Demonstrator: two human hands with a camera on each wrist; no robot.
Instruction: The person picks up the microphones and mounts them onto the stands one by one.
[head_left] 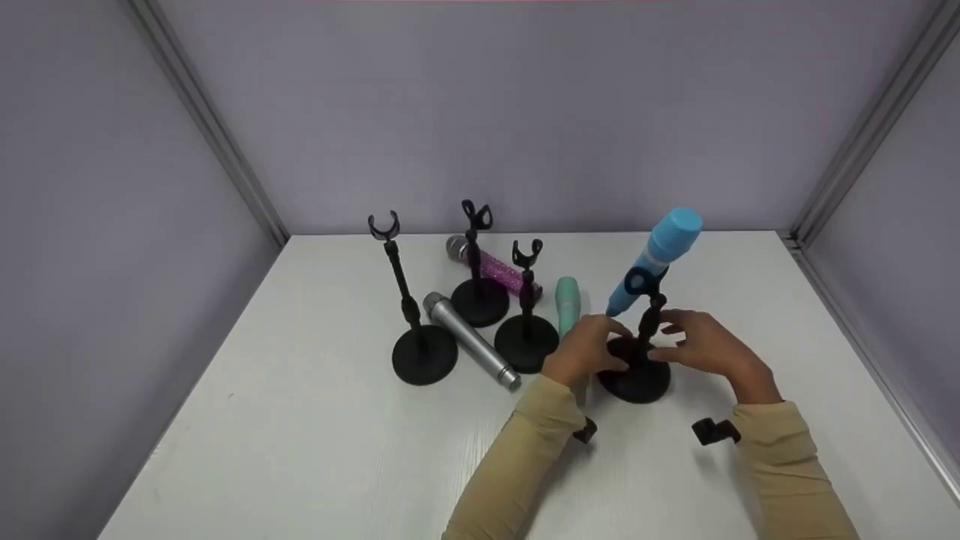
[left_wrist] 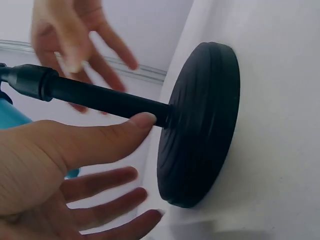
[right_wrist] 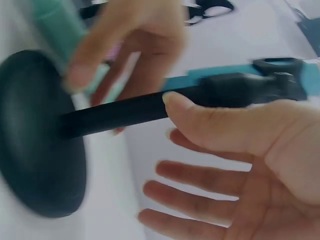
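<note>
A black microphone stand point(head_left: 637, 382) stands on its round base at the right, with a blue microphone point(head_left: 671, 240) slanting up in its clip. My left hand point(head_left: 583, 349) is at the stand's left, fingers spread; in the left wrist view its thumb lies by the foot of the pole point(left_wrist: 105, 101). On the other side is my right hand point(head_left: 705, 343), its fingers loosely extended. The right wrist view has that thumb in front of the pole point(right_wrist: 120, 116); whether it touches cannot be told. Neither hand is wrapped round the stand.
Left of the hands are three more black stands point(head_left: 424, 356) point(head_left: 480, 304) point(head_left: 525, 345) with bare clips. A silver microphone point(head_left: 472, 341), a glittery pink microphone point(head_left: 499, 271) and a mint-green microphone point(head_left: 568, 304) lie among them. Grey panels point(head_left: 480, 112) enclose the white table point(head_left: 315, 435).
</note>
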